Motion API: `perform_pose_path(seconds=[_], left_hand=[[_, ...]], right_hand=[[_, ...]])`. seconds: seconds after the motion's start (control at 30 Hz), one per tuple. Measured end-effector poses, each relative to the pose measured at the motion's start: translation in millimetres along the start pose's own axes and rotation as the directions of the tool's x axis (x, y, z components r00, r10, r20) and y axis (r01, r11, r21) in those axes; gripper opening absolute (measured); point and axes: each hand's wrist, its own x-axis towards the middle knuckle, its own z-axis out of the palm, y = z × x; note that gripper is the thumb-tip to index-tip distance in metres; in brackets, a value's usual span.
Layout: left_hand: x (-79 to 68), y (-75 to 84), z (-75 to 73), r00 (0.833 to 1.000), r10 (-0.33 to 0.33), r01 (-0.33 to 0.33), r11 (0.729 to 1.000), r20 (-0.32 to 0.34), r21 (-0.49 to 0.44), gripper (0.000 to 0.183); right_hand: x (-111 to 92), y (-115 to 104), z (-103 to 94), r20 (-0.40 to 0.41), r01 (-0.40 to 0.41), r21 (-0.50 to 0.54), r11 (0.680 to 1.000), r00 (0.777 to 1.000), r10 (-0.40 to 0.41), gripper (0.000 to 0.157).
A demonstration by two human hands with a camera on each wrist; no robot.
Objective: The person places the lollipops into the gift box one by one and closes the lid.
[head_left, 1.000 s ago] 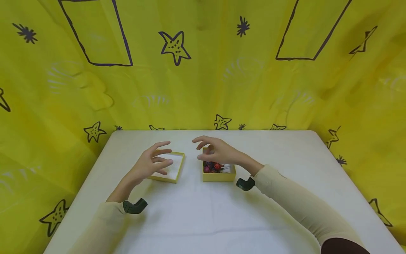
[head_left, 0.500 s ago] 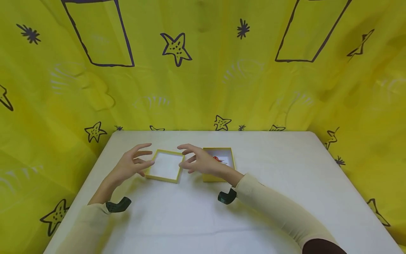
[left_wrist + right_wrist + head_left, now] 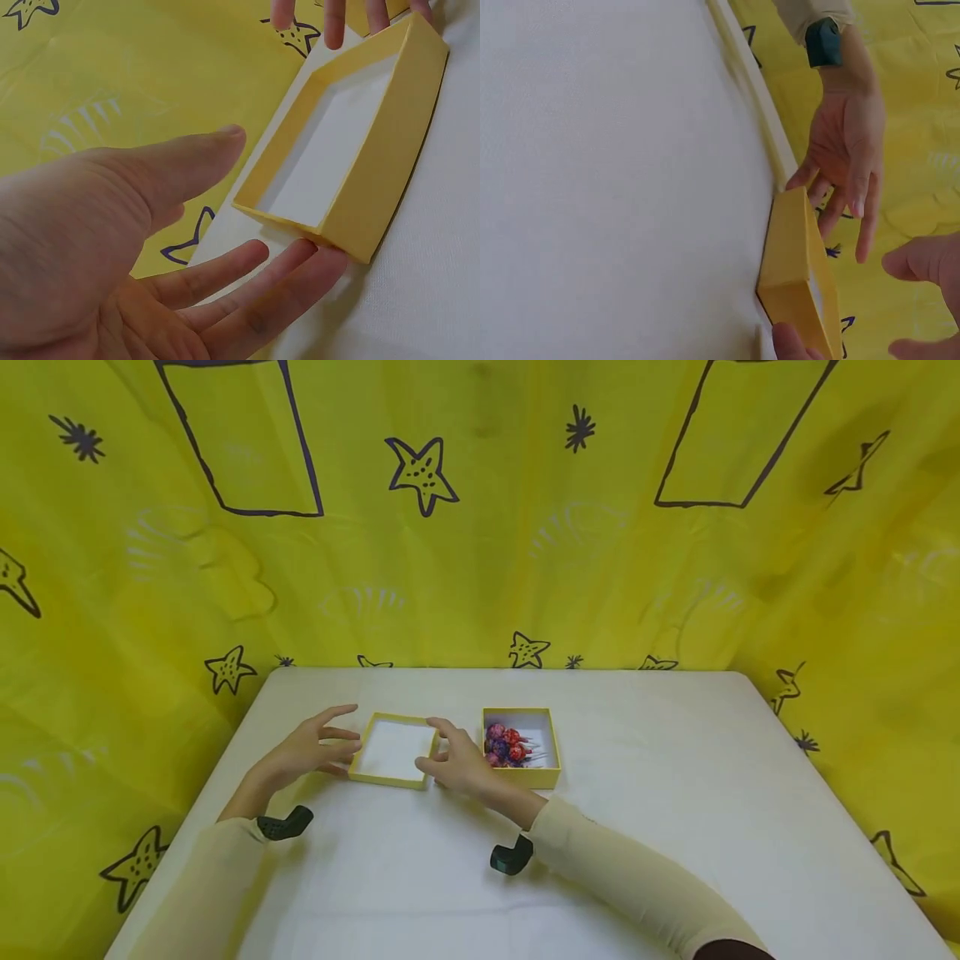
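Note:
A shallow yellow box lid [image 3: 388,782], white inside, lies hollow side up on the table. At its left side is my left hand [image 3: 307,748], fingers extended and thumb raised; in the left wrist view, fingertips [image 3: 330,262] meet the lid's near end. My right hand [image 3: 463,767] is at the opposite side, thumb and fingers spread about the edge. One right fingertip [image 3: 786,339] appears against the lid in the right wrist view. Neither hand visibly grips it. Right of that hand stands a yellow box [image 3: 538,779] with several wrapped lollipops [image 3: 510,747], white sticks pointing right.
A white cloth covers the table [image 3: 660,810]. Yellow curtain fabric [image 3: 480,560] with drawn stars hangs behind the table and at both sides. Dark green devices [image 3: 512,855] are worn at the wrists.
My right hand has moved left from above the lollipop box to the lid's right side, uncovering the lollipops. My left hand has shifted left from over the lid to its left side.

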Motion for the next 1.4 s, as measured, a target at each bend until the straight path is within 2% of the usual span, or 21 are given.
perform_pose_path(seconds=[0.23,0.43,0.53,1.1,1.4], left_hand=[[5.0,0.0,1.7,0.998,-0.054,0.055,0.998,0.017,-0.016,0.081],[8.8,1.4,3.0,0.994,-0.105,0.106,0.994,0.02,-0.004,0.079],[9.2,2.4,3.5,0.994,-0.107,0.107,0.994,0.023,0.0,0.077],[7.7,6.3,5.6,0.996,-0.09,0.091,0.994,-0.017,0.06,0.072],[5.8,4.1,7.6,0.994,-0.1,0.101,0.995,-0.054,0.017,0.073]], right_hand=[[2.9,4.3,8.5,-0.049,-0.086,0.044,0.995,0.995,0.088,0.084],[6.8,6.3,12.5,-0.092,-0.122,0.027,0.992,0.988,0.124,0.078],[8.0,5.5,12.5,-0.097,-0.132,0.026,0.991,0.986,0.134,0.075],[10.9,4.1,12.0,-0.082,-0.102,-0.003,0.995,0.992,0.101,0.071],[11.2,4.9,14.9,-0.095,-0.094,-0.002,0.996,0.991,0.093,0.074]])
